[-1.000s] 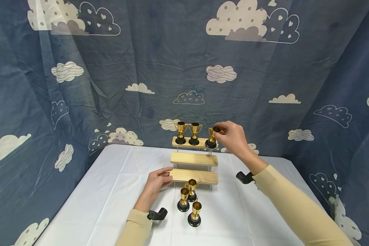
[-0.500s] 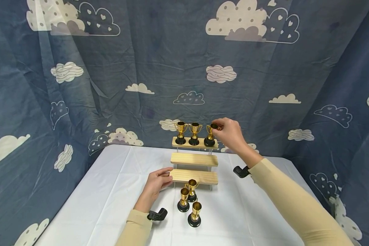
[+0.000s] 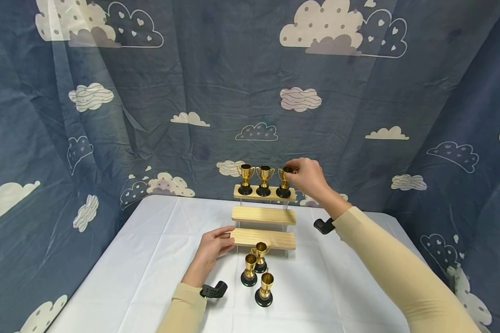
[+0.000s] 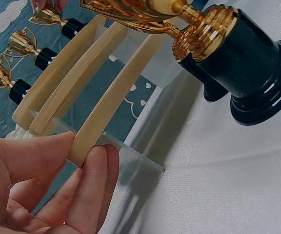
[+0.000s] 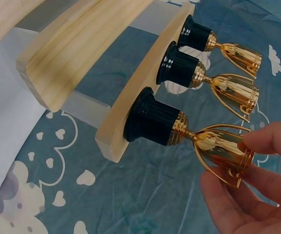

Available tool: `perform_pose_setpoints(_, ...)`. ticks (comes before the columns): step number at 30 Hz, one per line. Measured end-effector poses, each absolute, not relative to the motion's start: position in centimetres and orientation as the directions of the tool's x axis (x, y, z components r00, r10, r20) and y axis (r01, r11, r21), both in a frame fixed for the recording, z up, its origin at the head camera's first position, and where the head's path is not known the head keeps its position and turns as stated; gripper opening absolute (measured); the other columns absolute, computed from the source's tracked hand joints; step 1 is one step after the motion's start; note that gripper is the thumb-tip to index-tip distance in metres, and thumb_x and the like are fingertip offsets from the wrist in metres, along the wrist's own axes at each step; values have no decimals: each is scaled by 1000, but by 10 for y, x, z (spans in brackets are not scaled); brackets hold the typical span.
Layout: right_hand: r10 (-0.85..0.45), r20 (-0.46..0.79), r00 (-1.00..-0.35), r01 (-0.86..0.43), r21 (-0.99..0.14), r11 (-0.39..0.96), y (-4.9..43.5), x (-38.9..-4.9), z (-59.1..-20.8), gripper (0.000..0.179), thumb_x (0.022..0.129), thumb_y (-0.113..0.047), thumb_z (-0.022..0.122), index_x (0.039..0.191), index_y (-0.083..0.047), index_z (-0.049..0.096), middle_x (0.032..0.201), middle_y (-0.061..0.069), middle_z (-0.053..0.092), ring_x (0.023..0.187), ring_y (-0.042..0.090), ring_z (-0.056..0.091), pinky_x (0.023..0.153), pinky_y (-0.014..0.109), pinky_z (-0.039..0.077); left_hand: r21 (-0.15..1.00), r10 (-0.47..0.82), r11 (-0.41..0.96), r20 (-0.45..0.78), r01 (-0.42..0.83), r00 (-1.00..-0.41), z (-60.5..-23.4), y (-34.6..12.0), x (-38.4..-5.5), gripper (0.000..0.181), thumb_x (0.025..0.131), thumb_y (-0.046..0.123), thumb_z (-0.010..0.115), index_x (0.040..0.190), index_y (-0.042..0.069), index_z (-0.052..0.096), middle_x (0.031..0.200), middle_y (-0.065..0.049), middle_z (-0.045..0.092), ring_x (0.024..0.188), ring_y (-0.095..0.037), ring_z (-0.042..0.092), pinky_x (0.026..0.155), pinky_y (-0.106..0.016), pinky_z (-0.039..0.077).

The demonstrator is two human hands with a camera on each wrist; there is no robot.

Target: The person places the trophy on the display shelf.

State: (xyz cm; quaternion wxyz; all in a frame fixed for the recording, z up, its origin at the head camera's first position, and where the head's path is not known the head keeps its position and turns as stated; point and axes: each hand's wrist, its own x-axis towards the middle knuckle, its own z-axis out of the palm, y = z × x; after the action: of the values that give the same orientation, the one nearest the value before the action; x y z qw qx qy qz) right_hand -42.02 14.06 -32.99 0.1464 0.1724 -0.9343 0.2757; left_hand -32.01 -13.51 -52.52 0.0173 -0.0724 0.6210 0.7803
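Note:
A three-tier wooden stand (image 3: 263,215) carries a row of gold trophy cups with black bases on its top shelf. At the right end of that shelf, my right hand (image 3: 310,177) pinches the cup of one trophy (image 5: 223,146) between thumb and fingers, its base against the shelf. Two more trophies, the middle one (image 3: 264,179) and the left one (image 3: 245,178), stand upright beside it. My left hand (image 3: 210,249) grips the left end of the bottom shelf (image 4: 113,97), thumb on top and fingers beneath.
Three more trophies stand on the white tablecloth (image 3: 158,277) in front of the stand: one close to the bottom shelf (image 3: 260,256), one to its left (image 3: 249,269) and one nearest me (image 3: 264,290). A dark cloud-print curtain (image 3: 208,69) hangs behind the table.
The right hand has shifted left with its trophy, closer to the middle one. The trophy has gone from slightly tilted to upright. My left hand stays on the bottom shelf.

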Motion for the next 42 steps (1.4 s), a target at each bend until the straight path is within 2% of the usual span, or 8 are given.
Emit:
perform_pose_setpoints(8, -251, 331, -910, -392, -485, 782, 138, -421, -329, 35, 93, -18, 67, 127, -9, 70, 115, 12, 71, 88, 24, 68, 67, 40, 56, 968, -64, -222, -137, -120, -988, -527, -136, -321, 44, 84, -8, 73, 127, -2, 67, 103, -13, 61, 82, -16, 68, 84, -35, 61)
perform_pose_setpoints(18, -258, 314, -914, -388, -484, 784, 137, -423, -328, 38, 93, -18, 65, 129, -10, 69, 119, 13, 69, 76, 19, 67, 58, 36, 50, 966, -61, -227, -137, -120, -989, -526, -135, -321, 44, 84, -8, 72, 127, -2, 67, 102, -13, 60, 82, -16, 68, 83, -34, 61)
perform_pose_setpoints(22, -255, 313, -915, -385, -483, 786, 136, -425, -329, 38, 93, -19, 66, 130, -11, 69, 118, 12, 69, 74, 18, 67, 57, 35, 50, 969, -46, -216, -135, -122, -990, -520, -136, -318, 46, 85, -8, 71, 131, -4, 64, 106, -16, 61, 84, -16, 69, 86, -37, 61)
perform_pose_setpoints(32, -260, 310, -915, -387, -486, 784, 136, -424, -330, 38, 94, -17, 65, 130, -9, 68, 120, 14, 69, 75, 21, 67, 57, 36, 49, 968, -58, -222, -135, -119, -989, -525, -136, -320, 47, 84, -8, 73, 130, -3, 65, 105, -14, 62, 84, -17, 69, 85, -36, 61)
perform_pose_setpoints(37, -267, 318, -910, -395, -467, 791, 135, -423, -329, 40, 92, -15, 65, 131, -10, 68, 121, 14, 68, 85, 24, 68, 57, 34, 48, 968, -59, -224, -131, -115, -990, -526, -136, -321, 46, 83, -9, 72, 128, -3, 66, 103, -14, 62, 83, -17, 68, 83, -34, 62)
perform_pose_setpoints(42, -274, 319, -907, -401, -459, 793, 135, -420, -326, 45, 90, -14, 63, 135, -14, 65, 124, 15, 67, 76, 28, 66, 51, 32, 39, 966, -59, -229, -133, -116, -989, -526, -135, -321, 45, 83, -9, 72, 128, -3, 67, 101, -13, 61, 82, -16, 68, 82, -33, 62)
